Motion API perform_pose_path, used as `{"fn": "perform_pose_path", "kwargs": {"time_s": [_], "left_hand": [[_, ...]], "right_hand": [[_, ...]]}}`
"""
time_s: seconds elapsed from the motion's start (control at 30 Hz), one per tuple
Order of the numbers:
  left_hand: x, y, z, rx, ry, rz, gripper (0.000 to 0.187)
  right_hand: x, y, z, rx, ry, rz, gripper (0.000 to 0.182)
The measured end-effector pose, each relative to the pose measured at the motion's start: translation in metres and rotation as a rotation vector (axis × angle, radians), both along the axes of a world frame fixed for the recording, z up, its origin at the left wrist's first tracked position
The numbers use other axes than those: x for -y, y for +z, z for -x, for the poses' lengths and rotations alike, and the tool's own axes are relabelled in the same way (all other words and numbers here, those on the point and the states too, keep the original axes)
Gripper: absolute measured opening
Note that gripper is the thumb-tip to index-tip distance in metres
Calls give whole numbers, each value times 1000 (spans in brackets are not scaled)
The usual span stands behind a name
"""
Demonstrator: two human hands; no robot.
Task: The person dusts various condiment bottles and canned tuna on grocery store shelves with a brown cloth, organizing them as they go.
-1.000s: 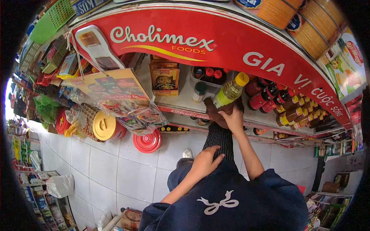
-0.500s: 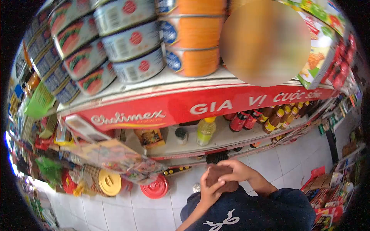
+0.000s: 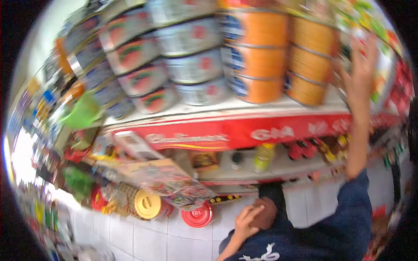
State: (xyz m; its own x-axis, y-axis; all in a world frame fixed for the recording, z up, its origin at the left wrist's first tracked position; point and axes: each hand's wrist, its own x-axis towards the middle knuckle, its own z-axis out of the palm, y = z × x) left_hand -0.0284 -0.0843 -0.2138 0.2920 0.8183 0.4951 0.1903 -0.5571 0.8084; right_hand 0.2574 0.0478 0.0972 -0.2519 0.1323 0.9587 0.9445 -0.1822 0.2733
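Note:
Against the front of my dark shirt, my left hand [image 3: 247, 222] is closed around a soft-looking, reddish-brown rounded thing [image 3: 266, 214], its fingers laid over the near side. My right hand [image 3: 361, 63] is raised high to the shelf, fingers pointing up and spread apart, slightly blurred. It overlaps a white and green printed box [image 3: 381, 82] in this view. Just left of that hand stands a stack of yellow-orange cans [image 3: 309, 61], beside another stack of orange cans [image 3: 260, 56] with blue labels.
Light-blue cans [image 3: 196, 67] and pink-labelled cans [image 3: 139, 74] line the shelf farther left. A red shelf strip [image 3: 191, 141] runs below. Under it are a yellow-green bottle [image 3: 263, 157] and darker bottles. A red lid [image 3: 197, 215] and a yellow lid [image 3: 147, 204] are near the floor.
My right hand has let go of the brown thing and moved up to the right shelf. My left hand keeps hold of it. The view has shifted, so the shelf appears farther right.

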Motion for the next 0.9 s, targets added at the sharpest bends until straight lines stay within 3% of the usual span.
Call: {"fn": "perform_pose_path", "kwargs": {"time_s": [0.2, 0.23, 0.3, 0.4, 0.43, 0.5, 0.57, 0.6, 0.7, 0.73, 0.83, 0.9], "left_hand": [[2, -13, 12, 83, -52, 154, 59], [3, -14, 14, 116, -75, 183, 53], [0, -16, 12, 190, -160, 234, 46], [-7, -33, -3, -43, 112, 106, 37], [-2, -57, -7, -288, 114, 221, 37], [-1, -55, -6, -997, 45, 674, 43], [-1, -50, 2, -909, -46, 880, 49], [0, -49, 6, -861, -88, 975, 53], [8, -63, 13, -666, 127, 717, 55], [9, -63, 19, -611, 231, 501, 58], [-2, -28, 39, -221, 150, 485, 57], [-8, -4, 47, -45, 16, 634, 53]], "right_hand": [[-6, -18, -52, -123, 7, 299, 52], [-8, -11, -44, 9, 14, 205, 49], [6, 6, 8, 255, -4, -12, 64], [15, -3, 24, 103, 8, 68, 50], [18, -2, 27, 45, 51, 118, 46], [20, -1, 17, 35, 141, 139, 41], [10, 0, -2, 122, 250, 60, 42], [18, 5, 19, 229, 190, -45, 45], [38, -7, 39, 180, 350, 16, 41], [48, -16, 45, 142, 437, 38, 40], [70, -59, 44, -18, 709, 226, 37], [85, -95, 49, -170, 901, 416, 35]]}}
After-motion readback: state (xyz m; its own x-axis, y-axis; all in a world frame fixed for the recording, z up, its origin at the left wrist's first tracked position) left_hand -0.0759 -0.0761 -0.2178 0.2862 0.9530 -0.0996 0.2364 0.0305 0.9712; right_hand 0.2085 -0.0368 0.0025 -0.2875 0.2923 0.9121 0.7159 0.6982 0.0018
